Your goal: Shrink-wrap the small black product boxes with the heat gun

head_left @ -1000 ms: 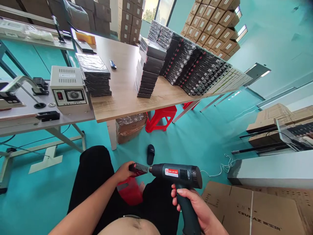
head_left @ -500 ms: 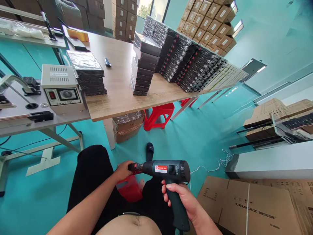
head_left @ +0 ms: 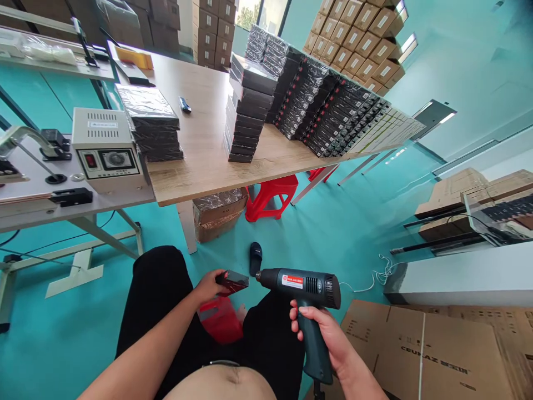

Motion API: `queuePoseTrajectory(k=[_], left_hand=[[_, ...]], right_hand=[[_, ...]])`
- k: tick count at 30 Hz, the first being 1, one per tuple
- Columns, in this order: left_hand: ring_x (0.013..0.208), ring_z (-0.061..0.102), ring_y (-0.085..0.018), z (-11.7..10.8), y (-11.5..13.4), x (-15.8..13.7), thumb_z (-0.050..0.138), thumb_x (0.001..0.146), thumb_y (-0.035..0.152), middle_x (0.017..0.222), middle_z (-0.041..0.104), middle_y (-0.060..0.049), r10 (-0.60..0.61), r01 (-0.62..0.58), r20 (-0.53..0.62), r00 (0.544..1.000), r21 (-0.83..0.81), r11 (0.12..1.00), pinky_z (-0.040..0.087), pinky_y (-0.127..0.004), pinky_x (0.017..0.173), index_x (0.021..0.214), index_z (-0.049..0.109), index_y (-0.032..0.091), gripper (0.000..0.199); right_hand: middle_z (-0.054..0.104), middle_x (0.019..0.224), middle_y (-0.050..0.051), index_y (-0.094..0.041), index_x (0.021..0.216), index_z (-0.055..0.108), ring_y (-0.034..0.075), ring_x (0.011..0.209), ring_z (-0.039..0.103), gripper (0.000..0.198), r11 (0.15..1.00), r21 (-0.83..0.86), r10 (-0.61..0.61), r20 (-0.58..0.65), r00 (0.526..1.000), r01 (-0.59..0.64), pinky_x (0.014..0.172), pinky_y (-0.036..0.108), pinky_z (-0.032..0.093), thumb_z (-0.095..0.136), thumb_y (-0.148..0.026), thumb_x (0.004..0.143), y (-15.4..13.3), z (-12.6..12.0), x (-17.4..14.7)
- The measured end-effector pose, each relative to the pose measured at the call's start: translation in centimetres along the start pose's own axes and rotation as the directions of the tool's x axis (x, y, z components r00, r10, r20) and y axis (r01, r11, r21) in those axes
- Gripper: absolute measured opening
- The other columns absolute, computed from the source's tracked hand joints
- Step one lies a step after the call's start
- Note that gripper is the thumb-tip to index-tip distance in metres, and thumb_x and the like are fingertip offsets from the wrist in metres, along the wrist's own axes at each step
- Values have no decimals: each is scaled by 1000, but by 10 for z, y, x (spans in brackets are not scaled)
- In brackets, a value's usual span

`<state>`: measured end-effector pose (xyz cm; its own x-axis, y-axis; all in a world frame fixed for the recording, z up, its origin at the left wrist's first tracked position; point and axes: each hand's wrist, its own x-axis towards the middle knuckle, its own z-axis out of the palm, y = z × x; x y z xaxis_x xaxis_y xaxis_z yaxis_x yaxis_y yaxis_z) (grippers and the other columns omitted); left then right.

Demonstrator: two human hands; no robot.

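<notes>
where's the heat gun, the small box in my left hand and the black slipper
Heat gun [head_left: 307,290]: head view, on its barrel.
Small box [head_left: 234,280]: head view, middle of its visible surface.
Black slipper [head_left: 256,253]: head view, on its strap.

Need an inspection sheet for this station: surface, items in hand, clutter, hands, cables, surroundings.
Surface: wood-topped table, bearing stacks of black boxes.
Items in hand: small dark box; heat gun, nozzle facing the box, gap between.
Clutter: black slipper on the floor.
Hands: left hand grips the small dark box; right hand wraps the heat gun's handle.
Cables: white cable loosely looped on the floor; black cord at the handle's base.
Surroundings: red stool beneath the table; cartons at right.
</notes>
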<state>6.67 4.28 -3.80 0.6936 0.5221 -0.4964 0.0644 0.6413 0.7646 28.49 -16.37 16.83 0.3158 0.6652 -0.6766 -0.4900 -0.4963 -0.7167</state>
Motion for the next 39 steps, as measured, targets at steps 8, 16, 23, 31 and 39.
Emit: queuePoseTrajectory(k=[8,16,23,31,39], left_hand=[[74,68,-27,2,5,-3,84,50,18,77,71,-7,38,-40,36,999,74,996,54,-43,72,94,65,14,48],[79,69,-28,3,12,-9,82,50,15,82,72,-6,-3,3,-39,999,8,1000,54,-42,74,99,63,15,53],[72,70,-25,0,34,-13,73,69,32,81,73,-10,-241,176,-80,967,-471,865,56,-40,75,94,63,13,33],[66,70,-24,-8,50,-21,61,79,32,73,72,-8,-175,45,-188,966,-548,835,57,-37,65,92,62,12,23],[69,71,-26,-13,43,-25,60,81,31,75,73,-10,-128,37,-95,987,-648,761,57,-39,68,106,62,10,33]], right_hand=[[68,82,7,-12,100,66,15,65,64,28,999,2,53,38,998,-53,53,24,49,62,-28,78,11,-3,1],[68,83,7,-11,101,67,14,67,63,29,986,148,66,45,997,-72,55,23,49,63,-29,78,15,-4,9],[68,83,8,-10,102,67,14,64,62,29,957,263,102,94,990,-123,52,21,47,59,-26,79,15,-24,-15],[67,81,11,-7,104,67,15,60,63,34,965,200,116,250,961,-168,47,20,44,56,-26,77,21,-17,-31],[68,83,12,-8,106,66,15,60,64,36,961,195,141,264,954,-196,48,20,45,55,-26,77,29,-7,-22]])
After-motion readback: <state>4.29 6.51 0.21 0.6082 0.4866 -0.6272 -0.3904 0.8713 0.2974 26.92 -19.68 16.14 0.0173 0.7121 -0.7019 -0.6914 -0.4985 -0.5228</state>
